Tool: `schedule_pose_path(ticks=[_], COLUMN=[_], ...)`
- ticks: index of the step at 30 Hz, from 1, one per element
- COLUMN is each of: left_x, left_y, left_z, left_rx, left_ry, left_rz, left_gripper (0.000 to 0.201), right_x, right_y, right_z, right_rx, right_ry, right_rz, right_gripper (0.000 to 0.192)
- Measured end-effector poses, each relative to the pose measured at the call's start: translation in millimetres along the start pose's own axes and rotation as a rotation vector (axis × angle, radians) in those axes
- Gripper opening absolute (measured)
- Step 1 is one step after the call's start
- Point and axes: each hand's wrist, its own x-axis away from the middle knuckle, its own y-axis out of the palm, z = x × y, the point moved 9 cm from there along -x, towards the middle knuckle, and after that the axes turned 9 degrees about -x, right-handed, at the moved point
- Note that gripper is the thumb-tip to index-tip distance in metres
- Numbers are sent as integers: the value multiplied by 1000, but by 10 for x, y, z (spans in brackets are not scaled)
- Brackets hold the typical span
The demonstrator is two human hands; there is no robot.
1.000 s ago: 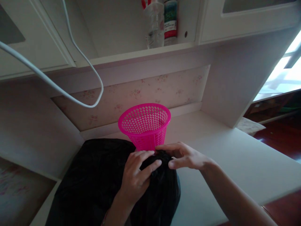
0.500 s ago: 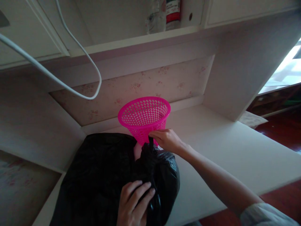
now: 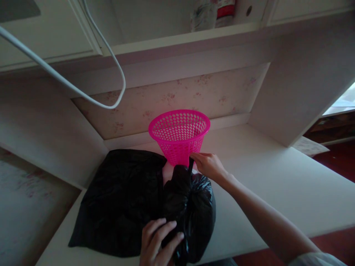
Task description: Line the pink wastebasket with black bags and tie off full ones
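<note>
A black plastic bag point(image 3: 191, 207), bunched and full, lies on a white desk point(image 3: 263, 184). My left hand point(image 3: 156, 242) grips its near end at the desk's front edge. My right hand point(image 3: 209, 165) pinches the bag's thin twisted far end and holds it taut, right beside the foot of a pink perforated basket point(image 3: 179, 135). The basket stands upright just behind the bag. A second, flat black bag point(image 3: 119, 199) is spread on the desk to the left, touching the bunched one.
A white cable point(image 3: 83, 94) loops down from the upper left over the desk. A shelf point(image 3: 177, 37) above carries bottles point(image 3: 213, 13). A white side panel point(image 3: 299, 85) bounds the desk alcove on the right; dark red floor point(image 3: 338, 162) lies beyond it.
My hands, together on the bag's top a second ago, have drawn apart: the left came down to the near end, the right went up toward the basket, stretching the bag's neck.
</note>
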Motion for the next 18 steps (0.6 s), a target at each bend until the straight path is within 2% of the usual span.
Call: schedule_pose_path(ticks=[4,9,13,16,18], left_x=[42,230,339,269,196], left_y=[88,289,404,428,441], left_z=[22,-40,-68,41,127], left_rx=[85,150,158,190,215], left_ry=[-51,-157,-222,-186,-159], left_rz=[6,-1,-32,-26,-15], left_gripper=[27,42,31,36,43], right_x=[91,150,206,213,203], right_y=[-71,-243,-576,-859,-957], right_z=[150,177,84,30,66], right_rx=[-54,-244,-413,-509,-574], right_ry=[60,83,90,92,113], right_rz=[88,213,308,374,394], right_gripper=[30,28,31,30,29])
